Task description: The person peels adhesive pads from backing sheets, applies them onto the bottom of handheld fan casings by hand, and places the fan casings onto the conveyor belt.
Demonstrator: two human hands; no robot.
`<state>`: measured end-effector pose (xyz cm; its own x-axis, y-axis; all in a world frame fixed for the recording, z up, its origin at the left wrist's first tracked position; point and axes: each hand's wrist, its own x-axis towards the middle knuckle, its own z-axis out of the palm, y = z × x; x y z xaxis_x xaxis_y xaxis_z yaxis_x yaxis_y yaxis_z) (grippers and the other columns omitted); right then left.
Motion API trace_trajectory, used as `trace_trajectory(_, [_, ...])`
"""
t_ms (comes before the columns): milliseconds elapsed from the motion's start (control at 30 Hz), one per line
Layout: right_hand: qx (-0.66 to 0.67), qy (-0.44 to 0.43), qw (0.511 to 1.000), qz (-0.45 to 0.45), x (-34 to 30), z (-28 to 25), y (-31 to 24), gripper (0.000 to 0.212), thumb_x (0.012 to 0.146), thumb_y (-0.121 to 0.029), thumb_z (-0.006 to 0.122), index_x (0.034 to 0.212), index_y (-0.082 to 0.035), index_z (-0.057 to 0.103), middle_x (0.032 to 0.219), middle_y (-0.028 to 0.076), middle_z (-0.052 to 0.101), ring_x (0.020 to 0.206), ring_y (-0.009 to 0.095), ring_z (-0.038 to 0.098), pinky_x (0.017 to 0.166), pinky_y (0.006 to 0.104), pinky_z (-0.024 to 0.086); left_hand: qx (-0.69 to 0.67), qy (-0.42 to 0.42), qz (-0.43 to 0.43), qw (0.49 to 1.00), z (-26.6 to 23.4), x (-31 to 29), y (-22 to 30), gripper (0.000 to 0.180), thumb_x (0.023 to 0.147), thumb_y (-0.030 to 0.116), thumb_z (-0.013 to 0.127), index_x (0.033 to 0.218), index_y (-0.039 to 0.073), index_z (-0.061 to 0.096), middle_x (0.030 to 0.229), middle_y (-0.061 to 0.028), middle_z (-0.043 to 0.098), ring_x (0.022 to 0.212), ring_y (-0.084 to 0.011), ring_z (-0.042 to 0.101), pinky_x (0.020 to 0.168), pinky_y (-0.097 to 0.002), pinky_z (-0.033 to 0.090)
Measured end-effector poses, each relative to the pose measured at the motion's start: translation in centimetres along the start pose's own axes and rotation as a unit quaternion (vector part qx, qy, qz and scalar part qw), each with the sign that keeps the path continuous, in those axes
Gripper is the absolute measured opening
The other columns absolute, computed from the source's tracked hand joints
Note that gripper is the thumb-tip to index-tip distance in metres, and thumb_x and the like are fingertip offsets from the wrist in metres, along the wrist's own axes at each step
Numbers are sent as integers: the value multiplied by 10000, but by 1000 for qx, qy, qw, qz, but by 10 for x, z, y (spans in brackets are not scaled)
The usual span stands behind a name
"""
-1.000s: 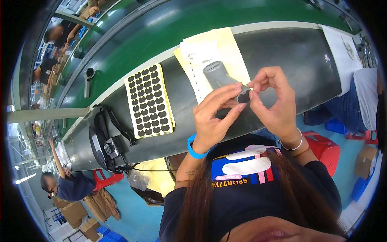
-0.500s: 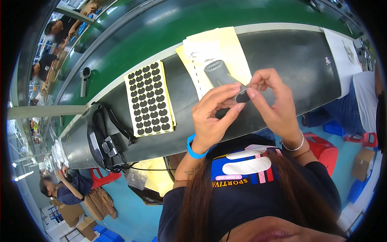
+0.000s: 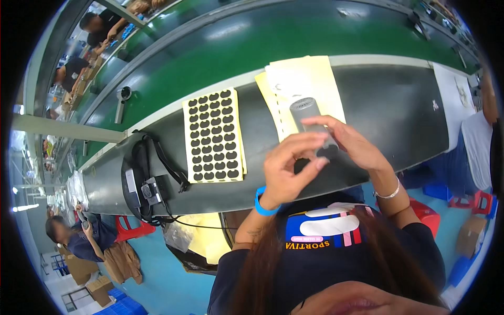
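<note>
A grey cylindrical device [image 3: 304, 111] with a slotted round end points away from me, its near end between my hands. My left hand [image 3: 286, 167], with a blue band at the wrist, curls its fingers and thumb around that near end. My right hand [image 3: 358, 146] reaches across the device from the right, fingers stretched out and slightly blurred; its thumb is hidden. Under the device's far end lie yellow sheets [image 3: 336, 86] with a crumpled white piece [image 3: 283, 79] on top. Left of them is a sheet of dark oval stickers [image 3: 213, 137] in rows.
A black strap with a small boxy unit [image 3: 151, 190] lies on the dark bench mat [image 3: 388, 100] at the left. Beyond the bench runs a green conveyor [image 3: 210, 63] with another grey device [image 3: 122, 102]. Below is an open box of yellow sheets [image 3: 212, 247]. Other people sit left and right.
My right hand has let go of its pinch at the device's near end and swung over the device with fingers extended. The left hand stays at the device. The whole view has shifted slightly.
</note>
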<state>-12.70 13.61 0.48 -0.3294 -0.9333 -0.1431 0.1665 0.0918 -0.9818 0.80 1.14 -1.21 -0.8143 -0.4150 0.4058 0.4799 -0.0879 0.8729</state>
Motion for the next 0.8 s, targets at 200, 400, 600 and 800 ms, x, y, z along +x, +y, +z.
trace_trajectory(200, [-76,65,993,-55,62,-23,-27,249,941,-174,492,1142,-43,559,1091,19,570,1038,108,508,920,257,383,92,51,5,994,-8,1,10,334,778,-108,624,1101,-35,593,1256,-239,526,1091,-262,584,820,-334,538])
trace_trajectory(400, [-418,291,844,-168,199,-181,-2,242,918,-172,430,1070,-84,596,824,76,597,723,146,559,646,287,437,358,-5,49,932,-35,-4,-12,365,816,16,641,1176,30,582,1333,-150,492,1108,-306,562,902,-371,477])
trace_trajectory(600, [-627,326,701,-97,230,-275,22,291,926,-295,490,1143,-132,595,1091,184,601,1015,369,575,844,443,460,463,-58,-20,884,-53,-21,-41,492,798,174,705,1243,51,534,1389,-167,414,1297,-370,360,1058,-441,312])
trace_trajectory(800, [-451,236,839,-194,127,-126,-1,236,901,-158,587,1108,-47,604,1096,93,611,1012,212,589,856,314,460,497,-62,-49,864,-56,-21,-40,575,746,177,756,1259,59,525,1391,-171,393,1285,-390,353,1053,-455,306])
